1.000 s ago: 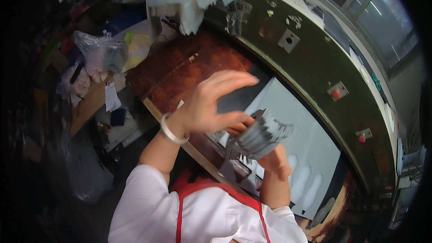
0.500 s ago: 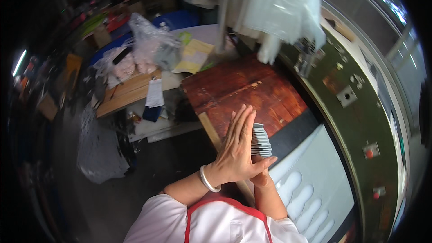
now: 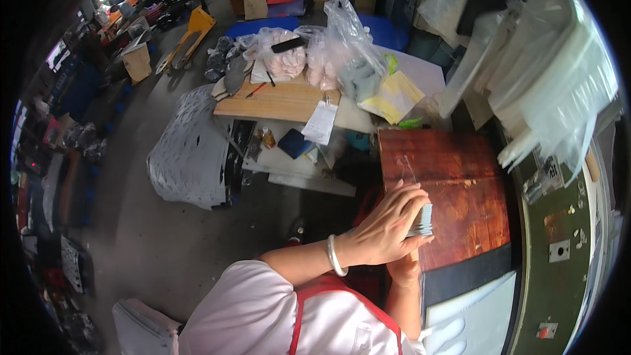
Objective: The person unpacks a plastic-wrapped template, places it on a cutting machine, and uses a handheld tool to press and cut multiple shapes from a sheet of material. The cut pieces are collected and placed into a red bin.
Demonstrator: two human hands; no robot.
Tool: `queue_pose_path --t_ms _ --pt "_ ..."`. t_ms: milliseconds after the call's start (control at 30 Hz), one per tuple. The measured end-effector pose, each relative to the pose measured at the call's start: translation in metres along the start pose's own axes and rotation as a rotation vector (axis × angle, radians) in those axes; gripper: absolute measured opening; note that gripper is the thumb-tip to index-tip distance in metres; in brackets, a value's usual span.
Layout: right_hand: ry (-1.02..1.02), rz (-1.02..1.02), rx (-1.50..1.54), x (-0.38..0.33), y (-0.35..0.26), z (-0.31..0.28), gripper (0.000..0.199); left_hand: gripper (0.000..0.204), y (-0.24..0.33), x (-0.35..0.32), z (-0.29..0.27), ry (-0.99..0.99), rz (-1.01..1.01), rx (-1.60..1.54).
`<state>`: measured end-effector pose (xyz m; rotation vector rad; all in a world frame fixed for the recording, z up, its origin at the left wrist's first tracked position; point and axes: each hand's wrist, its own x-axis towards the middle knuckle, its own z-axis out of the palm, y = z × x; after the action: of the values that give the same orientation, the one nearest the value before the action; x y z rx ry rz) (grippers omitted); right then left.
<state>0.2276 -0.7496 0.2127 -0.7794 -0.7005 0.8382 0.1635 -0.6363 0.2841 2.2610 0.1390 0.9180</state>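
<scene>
A small stack of thin, pale grey flat pieces (image 3: 424,219) is held between my hands, near the left edge of a red-brown wooden board (image 3: 460,204). My left hand (image 3: 384,223) wears a white bangle and curls over the side of the stack, its thumb along the lower edge. Below and behind it is my right hand (image 3: 403,271), supporting the stack from underneath. Most of the right fingers are hidden by the left hand and the stack.
Right of the board runs a green machine frame (image 3: 565,276); a pale sheet with rounded white shapes (image 3: 460,322) lies nearer me. Clear plastic sheets (image 3: 552,72) hang at far right. Ahead, a wooden-topped table (image 3: 289,102) carries plastic bags (image 3: 348,46) and papers (image 3: 321,122).
The view has swung left, showing more of the floor and table. My left fingers, straight and flat along the stack before, are now bent around it.
</scene>
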Motion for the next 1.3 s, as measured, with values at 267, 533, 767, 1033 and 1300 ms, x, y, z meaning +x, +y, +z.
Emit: queue_pose_path --t_ms 267,533,767,1033,1300 --pt "-0.575 -0.05 -0.652 0.106 -0.029 0.066 0.076 0.06 -0.159 0.05 -0.104 0.169 -0.025 -0.421" --pt "0.258 -0.046 -0.232 0.271 0.168 0.028 0.104 0.04 -0.275 0.105 -0.198 -0.024 -0.421 -0.655" --pt "0.197 0.669 0.423 0.302 0.289 0.062 0.079 0.035 -0.466 0.092 -0.209 0.233 -1.001 -0.852" --pt "0.409 0.837 -0.129 0.376 0.383 0.05 0.068 0.038 -0.649 0.049 -0.187 0.184 -1.319 -0.849" --pt "0.492 0.728 -0.926 0.402 0.448 0.027 0.07 0.05 -0.716 0.056 -0.161 0.026 -1.095 -0.027"
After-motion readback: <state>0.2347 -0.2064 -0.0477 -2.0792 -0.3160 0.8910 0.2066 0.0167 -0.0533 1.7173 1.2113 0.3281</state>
